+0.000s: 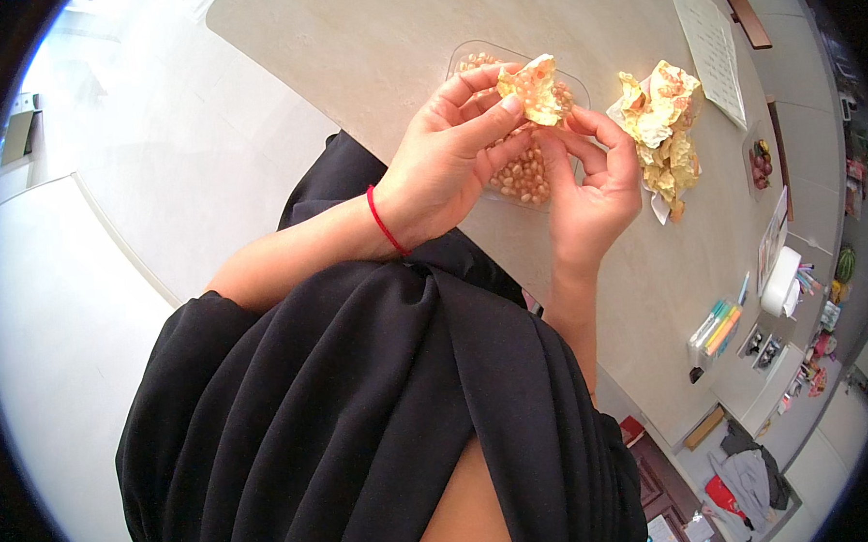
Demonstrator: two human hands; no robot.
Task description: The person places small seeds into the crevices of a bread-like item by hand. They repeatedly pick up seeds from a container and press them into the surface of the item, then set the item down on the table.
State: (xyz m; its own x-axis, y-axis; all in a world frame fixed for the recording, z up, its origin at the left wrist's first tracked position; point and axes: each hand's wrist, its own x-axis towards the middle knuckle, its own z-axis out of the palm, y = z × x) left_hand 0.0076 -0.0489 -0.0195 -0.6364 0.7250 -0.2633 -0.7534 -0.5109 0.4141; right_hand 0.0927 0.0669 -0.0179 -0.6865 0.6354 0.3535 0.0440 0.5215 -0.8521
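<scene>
My left hand pinches a torn piece of pomegranate between thumb and fingers, its yellow pith facing up. At the lower right edge of that piece, the thumb and fingers of my right hand close on it; what lies right between these fingertips is hidden. Beneath both hands stands a clear plastic container on the table. Many loose, pale pink pomegranate seeds lie in it, partly covered by my hands.
Right of the container, pomegranate peel is heaped on white paper. A written sheet lies beyond it. Further right are a tray of small fruit, a clear case of colored pens and a white tissue box. The table ends near my body.
</scene>
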